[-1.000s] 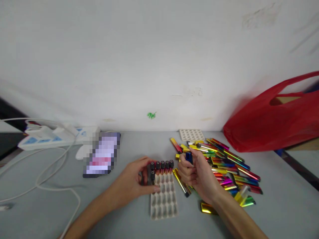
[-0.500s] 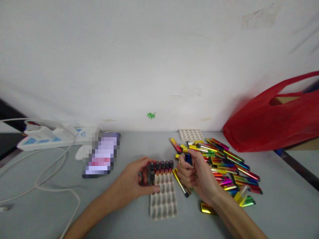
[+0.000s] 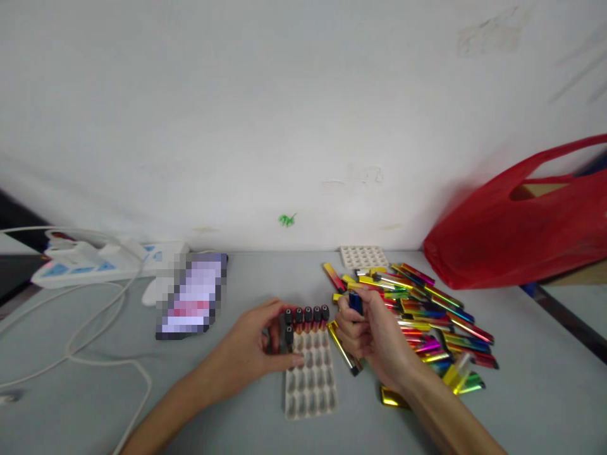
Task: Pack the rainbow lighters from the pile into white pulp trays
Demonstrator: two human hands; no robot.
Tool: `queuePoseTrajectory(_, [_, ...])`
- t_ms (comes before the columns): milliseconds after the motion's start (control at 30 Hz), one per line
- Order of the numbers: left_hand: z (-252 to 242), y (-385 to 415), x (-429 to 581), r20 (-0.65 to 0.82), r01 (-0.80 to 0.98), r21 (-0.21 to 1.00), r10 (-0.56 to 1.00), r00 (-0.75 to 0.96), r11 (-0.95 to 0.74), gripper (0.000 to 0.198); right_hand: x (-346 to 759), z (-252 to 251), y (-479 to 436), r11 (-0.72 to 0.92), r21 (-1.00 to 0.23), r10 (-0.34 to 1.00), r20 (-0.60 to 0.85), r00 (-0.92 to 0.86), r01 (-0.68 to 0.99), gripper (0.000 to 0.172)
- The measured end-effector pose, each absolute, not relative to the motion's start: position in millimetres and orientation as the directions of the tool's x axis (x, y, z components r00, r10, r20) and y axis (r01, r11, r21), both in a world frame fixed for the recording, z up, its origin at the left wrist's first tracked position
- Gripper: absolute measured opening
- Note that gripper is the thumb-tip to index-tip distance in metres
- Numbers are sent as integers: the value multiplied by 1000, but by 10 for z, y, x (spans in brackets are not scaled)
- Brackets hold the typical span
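A pale slotted tray lies in front of me. Several dark-tipped, shiny vape pens stand upright in its far row, and one more black-tipped pen stands at the left of the second row. My left hand curls around the tray's far left side, thumb on its edge and fingers by the left pens. To the right of the tray, my right hand is closed around a dark blue vape pen, its tip showing above the fist. A heap of shiny multicoloured pens lies beside and beyond that hand.
A second slotted tray lies by the wall. At the far right sits a red bag. On the left are a blurred-out phone, a white power strip and loose white cables.
The blue pen and my right hand have shifted very slightly left. My left hand and the tray hold their places.
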State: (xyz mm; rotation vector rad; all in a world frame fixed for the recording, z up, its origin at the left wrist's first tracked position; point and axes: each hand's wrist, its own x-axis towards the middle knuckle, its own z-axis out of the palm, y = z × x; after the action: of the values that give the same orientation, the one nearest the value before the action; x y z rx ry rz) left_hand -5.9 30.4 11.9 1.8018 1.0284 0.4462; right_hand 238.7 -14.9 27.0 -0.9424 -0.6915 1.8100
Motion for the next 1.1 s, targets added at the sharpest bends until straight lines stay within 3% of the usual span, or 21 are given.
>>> queuePoseTrajectory(300, [123, 306, -50, -122, 434, 883, 805, 581, -180, 54, 2385, 265, -130, -402, -822, 912, -322, -253, -404, 61])
queuePoseTrajectory(1100, [151, 273, -78, -125, 407, 896, 781, 612, -176, 71, 2359, 303, -133, -385, -824, 923, -341, -178, -416, 60])
